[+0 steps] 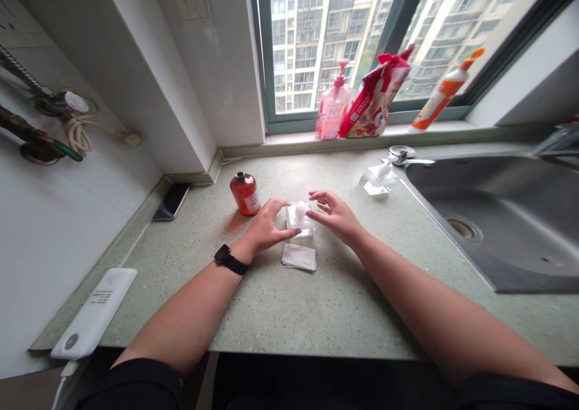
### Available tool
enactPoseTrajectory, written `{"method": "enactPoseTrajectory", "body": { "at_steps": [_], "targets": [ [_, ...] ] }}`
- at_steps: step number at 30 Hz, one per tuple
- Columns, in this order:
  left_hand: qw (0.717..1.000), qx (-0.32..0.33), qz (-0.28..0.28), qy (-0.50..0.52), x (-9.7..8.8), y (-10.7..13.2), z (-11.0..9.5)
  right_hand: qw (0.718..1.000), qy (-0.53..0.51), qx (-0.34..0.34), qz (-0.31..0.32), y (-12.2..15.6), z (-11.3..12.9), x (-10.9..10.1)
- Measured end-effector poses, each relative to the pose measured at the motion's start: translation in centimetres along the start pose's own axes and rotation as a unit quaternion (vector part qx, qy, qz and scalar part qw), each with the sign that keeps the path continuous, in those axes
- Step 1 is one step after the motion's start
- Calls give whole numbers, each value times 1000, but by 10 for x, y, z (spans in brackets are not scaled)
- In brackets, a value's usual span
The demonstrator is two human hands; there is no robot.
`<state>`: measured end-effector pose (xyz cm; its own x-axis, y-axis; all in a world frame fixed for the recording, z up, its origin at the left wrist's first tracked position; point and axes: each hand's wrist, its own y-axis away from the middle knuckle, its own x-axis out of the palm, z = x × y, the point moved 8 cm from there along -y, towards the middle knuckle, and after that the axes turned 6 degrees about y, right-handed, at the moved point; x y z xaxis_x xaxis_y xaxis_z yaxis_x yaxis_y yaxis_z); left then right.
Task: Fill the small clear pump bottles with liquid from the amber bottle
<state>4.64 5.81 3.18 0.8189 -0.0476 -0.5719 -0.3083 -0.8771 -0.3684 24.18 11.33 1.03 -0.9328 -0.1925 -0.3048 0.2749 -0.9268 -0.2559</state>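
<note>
A clear, square pump bottle [300, 226] with a white top stands on the counter between my two hands. Around its left side is my left hand [270, 226], thumb and fingers spread apart; whether they touch the bottle I cannot tell. My right hand [335, 217] hovers at the right of the white top, fingers bent but apart and holding nothing. Just in front of the bottle lies a folded white tissue [299, 257]. An amber-red bottle [244, 194] with a bare, uncapped neck stands upright behind my left hand.
A second clear pump bottle [378, 179] stands beside the steel sink [515, 217] and its tap. A phone [172, 202] and white power bank [94, 313] lie at left. The windowsill holds a pink pump bottle [333, 110], red bag [377, 96] and orange-white bottle [441, 99].
</note>
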Motion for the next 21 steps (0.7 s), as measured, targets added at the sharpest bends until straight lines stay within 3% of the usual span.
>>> {"method": "enactPoseTrajectory", "body": {
  "at_steps": [6,10,17,21],
  "targets": [
    [1000,3,2,2,0,0,-2,996,24,-73,49,5,18,16],
    [1000,3,4,10,1,0,-1,994,70,-84,19,5,24,27],
    [1000,-2,8,4,0,0,0,999,28,-18,-21,3,5,11],
    [1000,-4,5,1,0,0,1,999,2,-48,-3,5,11,9]
  ]
}}
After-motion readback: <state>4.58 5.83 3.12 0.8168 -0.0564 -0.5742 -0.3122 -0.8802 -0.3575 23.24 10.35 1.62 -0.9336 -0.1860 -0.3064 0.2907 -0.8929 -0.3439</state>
